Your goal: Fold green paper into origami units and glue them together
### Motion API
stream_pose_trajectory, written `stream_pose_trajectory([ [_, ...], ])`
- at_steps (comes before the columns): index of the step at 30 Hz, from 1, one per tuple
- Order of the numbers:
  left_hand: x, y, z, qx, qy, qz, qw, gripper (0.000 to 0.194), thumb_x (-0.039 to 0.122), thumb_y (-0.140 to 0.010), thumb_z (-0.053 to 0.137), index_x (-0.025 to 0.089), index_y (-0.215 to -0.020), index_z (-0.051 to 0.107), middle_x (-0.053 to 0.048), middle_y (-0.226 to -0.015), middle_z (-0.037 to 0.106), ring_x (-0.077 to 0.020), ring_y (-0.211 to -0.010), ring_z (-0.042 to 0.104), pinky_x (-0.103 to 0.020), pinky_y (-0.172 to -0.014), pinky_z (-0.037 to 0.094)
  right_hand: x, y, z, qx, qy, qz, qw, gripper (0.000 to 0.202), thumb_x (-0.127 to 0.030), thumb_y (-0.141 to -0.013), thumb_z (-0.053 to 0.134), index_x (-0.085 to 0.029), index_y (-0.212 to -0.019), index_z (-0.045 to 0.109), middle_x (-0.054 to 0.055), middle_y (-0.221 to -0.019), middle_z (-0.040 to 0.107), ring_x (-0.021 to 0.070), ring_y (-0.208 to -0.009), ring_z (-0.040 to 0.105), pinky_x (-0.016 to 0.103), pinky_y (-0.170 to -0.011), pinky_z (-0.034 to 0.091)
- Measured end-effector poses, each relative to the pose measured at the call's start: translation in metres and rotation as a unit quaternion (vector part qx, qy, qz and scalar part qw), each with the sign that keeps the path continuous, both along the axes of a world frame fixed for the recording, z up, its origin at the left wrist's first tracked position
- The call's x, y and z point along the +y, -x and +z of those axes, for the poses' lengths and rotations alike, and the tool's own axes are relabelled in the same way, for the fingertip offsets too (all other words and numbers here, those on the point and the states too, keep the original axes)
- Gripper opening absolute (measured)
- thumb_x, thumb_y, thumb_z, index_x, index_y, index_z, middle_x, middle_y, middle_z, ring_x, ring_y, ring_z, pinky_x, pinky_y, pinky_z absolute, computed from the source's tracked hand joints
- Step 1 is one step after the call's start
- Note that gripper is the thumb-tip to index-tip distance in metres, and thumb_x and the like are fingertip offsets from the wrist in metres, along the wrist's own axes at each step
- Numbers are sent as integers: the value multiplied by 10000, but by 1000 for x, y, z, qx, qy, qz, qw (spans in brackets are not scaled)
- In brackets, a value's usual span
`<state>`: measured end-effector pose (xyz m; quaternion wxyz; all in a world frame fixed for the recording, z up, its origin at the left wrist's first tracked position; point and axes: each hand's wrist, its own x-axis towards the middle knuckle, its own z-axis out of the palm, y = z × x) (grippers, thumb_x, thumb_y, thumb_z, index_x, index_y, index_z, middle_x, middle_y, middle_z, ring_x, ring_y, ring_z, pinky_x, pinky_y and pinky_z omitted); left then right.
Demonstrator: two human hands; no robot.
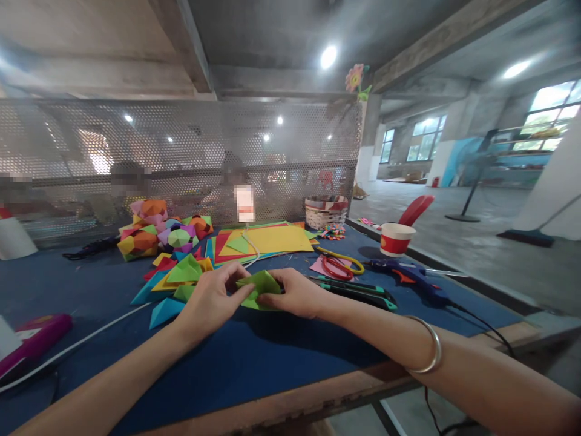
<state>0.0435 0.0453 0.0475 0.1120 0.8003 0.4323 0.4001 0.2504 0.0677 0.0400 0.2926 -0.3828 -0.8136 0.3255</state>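
A folded piece of green paper is held above the blue tabletop between my two hands. My left hand pinches its left edge between thumb and fingers. On the other side, my right hand grips the right edge, thumb in front and fingers partly hidden behind the paper. Just left of my left hand lies a pile of folded paper pieces in blue, yellow, red and green. Behind my hands is a stack of coloured paper sheets, yellow on top.
Finished paper balls sit at the back left. To the right lie scissors, a utility knife and a corded glue gun. A paper cup and a woven basket stand behind. A white cable crosses the left side.
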Motion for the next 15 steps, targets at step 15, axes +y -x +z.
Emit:
stream_pose_trajectory([
  [15, 15, 4, -3, -147, 206, -50, 966, 259, 371, -773, 761, 162, -925, 759, -34, -789, 782, -213, -703, 740, -343, -663, 616, -6, 6, -2, 69, 29, -5, 997, 235, -325, -886, 722, -137, -1021, 685, 48, -907, 730, 157, -773, 630, 277, -728, 502],
])
